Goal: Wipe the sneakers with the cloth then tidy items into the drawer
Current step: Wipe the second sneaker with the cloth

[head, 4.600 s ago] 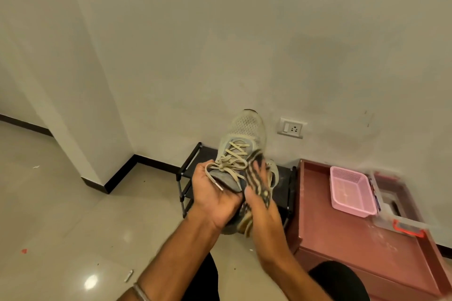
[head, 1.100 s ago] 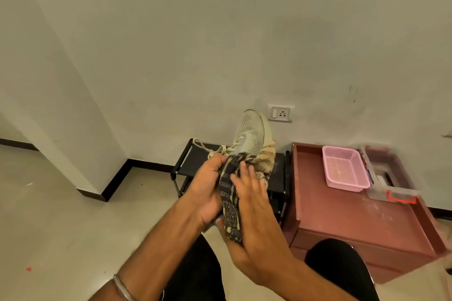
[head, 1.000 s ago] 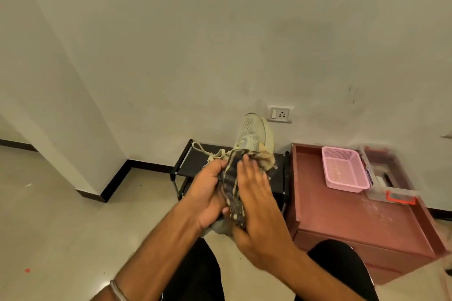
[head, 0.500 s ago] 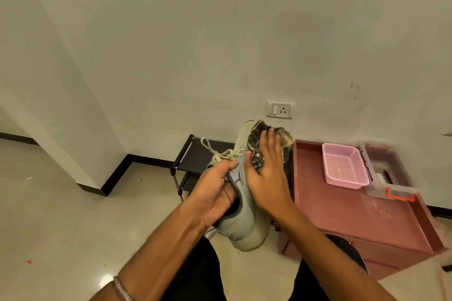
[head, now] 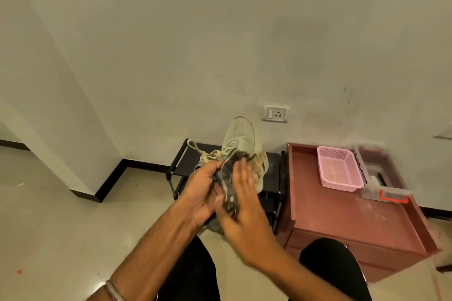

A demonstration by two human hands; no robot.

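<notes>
The left hand [head: 204, 193] grips a pale mesh lace-up sneaker [head: 242, 142] in mid-air, toe up, in front of the low black metal shoe rack [head: 186, 161]. The right hand [head: 244, 212] presses a dark patterned cloth [head: 230, 178] flat against the sneaker's side, fingers [head: 241, 173] straight. To the right stands a reddish-brown wooden drawer cabinet [head: 342, 222], its worktop carrying a pink plastic basket [head: 338, 171] and a clear box with orange latch [head: 391, 197].

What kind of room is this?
Probably a home entryway or hallway corner: a low black shoe rack against the wall, a reddish drawer cabinet beside it, a glossy tiled floor.
</notes>
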